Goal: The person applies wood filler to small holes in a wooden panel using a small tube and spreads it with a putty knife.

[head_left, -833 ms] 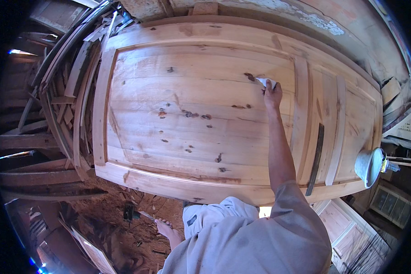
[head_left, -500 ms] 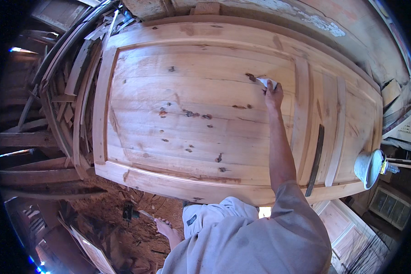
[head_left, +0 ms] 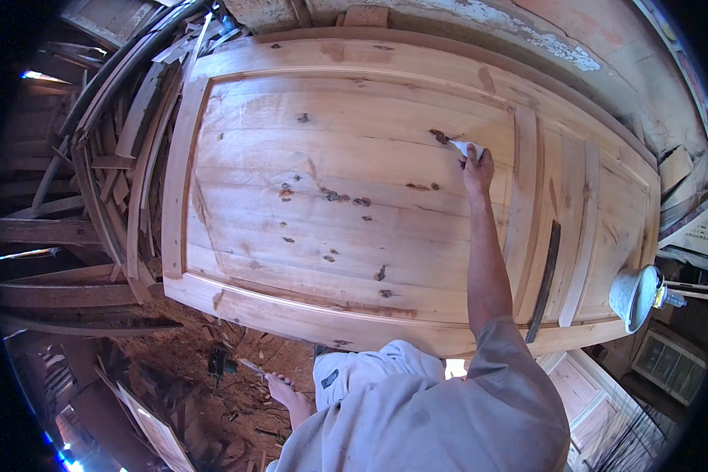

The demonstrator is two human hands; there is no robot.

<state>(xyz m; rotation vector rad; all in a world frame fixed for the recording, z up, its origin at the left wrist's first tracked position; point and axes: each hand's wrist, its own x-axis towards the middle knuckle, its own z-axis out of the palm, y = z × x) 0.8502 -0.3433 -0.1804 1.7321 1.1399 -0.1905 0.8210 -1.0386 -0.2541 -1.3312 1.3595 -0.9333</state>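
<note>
A large pale wooden door [head_left: 354,259] with framed panels lies flat before me. Over its main panel, toward the right, my right hand [head_left: 477,169] is closed around a white nozzle-tipped bottle [head_left: 466,147], most of it hidden by the fingers. The tip points left at a dark knot [head_left: 440,136] in the wood. Below the door's near edge, low and to the left, my left hand [head_left: 285,391] is closed on the handle of a thin pale-bladed knife [head_left: 252,366]. More dark knots and cracks are scattered over the panel.
A dark narrow strip [head_left: 544,279] lies across the door's right part. At its right corner stands a whitish bucket [head_left: 634,299] with a clear bottle beside it. Scrap timber [head_left: 138,173] is piled left. Sawdust covers the floor [head_left: 181,354]; another panelled door [head_left: 586,393] is lower right.
The view has shifted slightly, so the door appears a little farther right. The white bottle's tip stays by the same knot, and both hands keep their hold.
</note>
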